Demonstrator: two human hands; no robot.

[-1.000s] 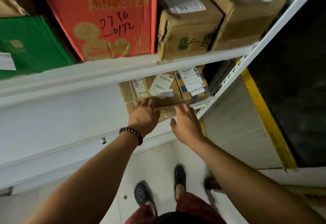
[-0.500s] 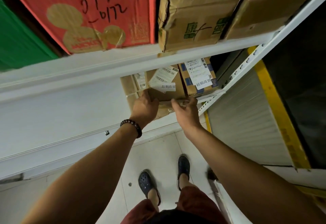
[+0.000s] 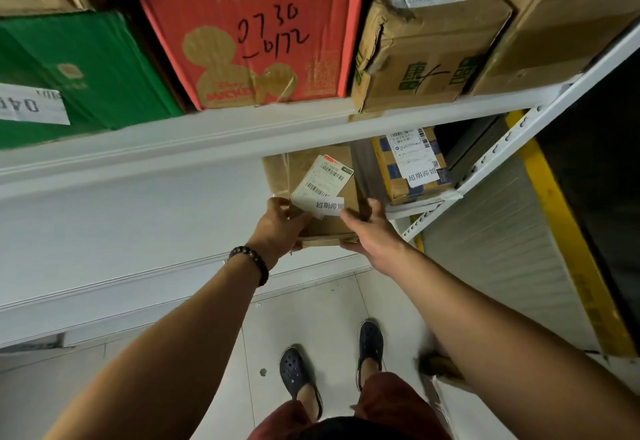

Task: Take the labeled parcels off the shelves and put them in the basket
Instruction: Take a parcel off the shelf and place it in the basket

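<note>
Pulling labeled parcel from lower shelf, centre frame. Left hand clamped on its left edge, right hand clamped on right. Next move, likely: clear upper shelf, find basket, which is out of view.

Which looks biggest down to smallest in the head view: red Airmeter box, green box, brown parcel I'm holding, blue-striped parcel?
1. red Airmeter box
2. green box, cut off by the frame
3. held brown parcel and blue-striped parcel: alike; the shelf hides part of the latter.

Two parcels on lower shelf, two hands, two shoes
</note>
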